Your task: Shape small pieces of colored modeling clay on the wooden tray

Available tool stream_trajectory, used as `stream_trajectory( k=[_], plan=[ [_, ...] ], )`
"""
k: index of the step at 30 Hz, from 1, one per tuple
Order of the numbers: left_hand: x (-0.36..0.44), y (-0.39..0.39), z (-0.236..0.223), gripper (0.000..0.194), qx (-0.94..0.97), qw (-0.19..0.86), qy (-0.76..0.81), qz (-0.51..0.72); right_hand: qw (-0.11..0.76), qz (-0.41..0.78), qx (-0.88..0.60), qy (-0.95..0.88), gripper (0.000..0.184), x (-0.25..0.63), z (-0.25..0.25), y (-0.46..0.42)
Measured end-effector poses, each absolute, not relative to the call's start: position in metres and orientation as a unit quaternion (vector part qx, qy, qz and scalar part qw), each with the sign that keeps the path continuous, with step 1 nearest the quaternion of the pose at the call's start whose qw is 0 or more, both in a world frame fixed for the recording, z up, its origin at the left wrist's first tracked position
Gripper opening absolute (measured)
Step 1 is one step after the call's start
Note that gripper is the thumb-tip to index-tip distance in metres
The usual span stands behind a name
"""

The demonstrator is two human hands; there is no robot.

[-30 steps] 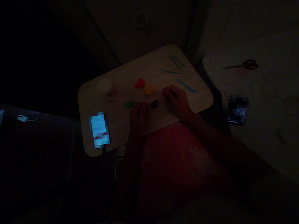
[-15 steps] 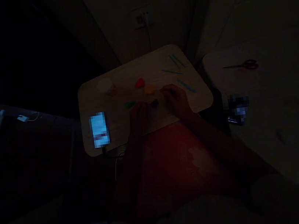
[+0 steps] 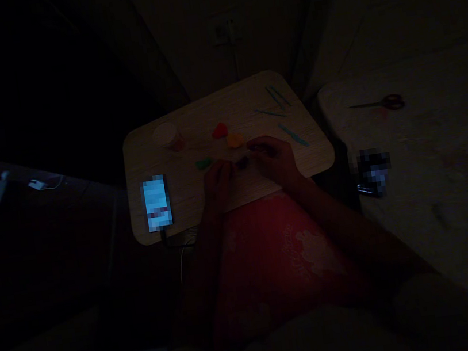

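Fingers [image 3: 228, 169] of both hands curled, any grip too dim to tell. Dark clay lump [image 3: 241, 163] on the worktop [image 3: 148, 153], between left hand [image 3: 219, 184] and right hand [image 3: 273, 159]; red clay [image 3: 219, 130], orange clay [image 3: 235, 140] and green clay [image 3: 203, 163] just beyond the lump.

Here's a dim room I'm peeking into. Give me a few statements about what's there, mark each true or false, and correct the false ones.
1. The scissors lie on the wooden board. False: they lie on the pale bedding to the board's right.
2. A dark lump of clay sits on the board between the left hand and the right hand. True.
3. The phone at the board's near left corner has a lit screen. True.
4. The right hand holds the red clay. False: the red clay lies apart from both hands, farther up the board.
5. Thin teal tools lie toward the board's right side. True.
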State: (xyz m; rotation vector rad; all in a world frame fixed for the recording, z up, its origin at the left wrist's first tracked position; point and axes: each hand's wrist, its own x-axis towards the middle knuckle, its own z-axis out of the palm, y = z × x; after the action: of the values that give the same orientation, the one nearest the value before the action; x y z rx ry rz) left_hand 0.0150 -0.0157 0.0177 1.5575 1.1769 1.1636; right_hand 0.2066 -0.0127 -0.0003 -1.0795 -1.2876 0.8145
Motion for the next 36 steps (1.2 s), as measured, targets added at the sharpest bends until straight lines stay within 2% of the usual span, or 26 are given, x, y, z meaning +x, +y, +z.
stream_trajectory(
  k=[15, 22, 36],
  plan=[
    [0.0152, -0.0157, 0.0175, 0.049, 0.621, 0.42, 0.471, 0.465, 0.6, 0.382, -0.465, -0.527, 0.02, 0.2041, 0.0034, -0.0141],
    [0.0143, -0.0147, 0.0147, 0.049, 0.619, 0.419, 0.475, 0.465, 0.595, 0.4, -0.469, -0.516, 0.038, 0.2053, 0.0047, -0.0146],
    [0.0146, -0.0148, 0.0158, 0.05, 0.617, 0.423, 0.472, 0.467, 0.598, 0.332, -0.461, -0.566, 0.015, 0.2069, 0.0079, -0.0161]
  ],
)
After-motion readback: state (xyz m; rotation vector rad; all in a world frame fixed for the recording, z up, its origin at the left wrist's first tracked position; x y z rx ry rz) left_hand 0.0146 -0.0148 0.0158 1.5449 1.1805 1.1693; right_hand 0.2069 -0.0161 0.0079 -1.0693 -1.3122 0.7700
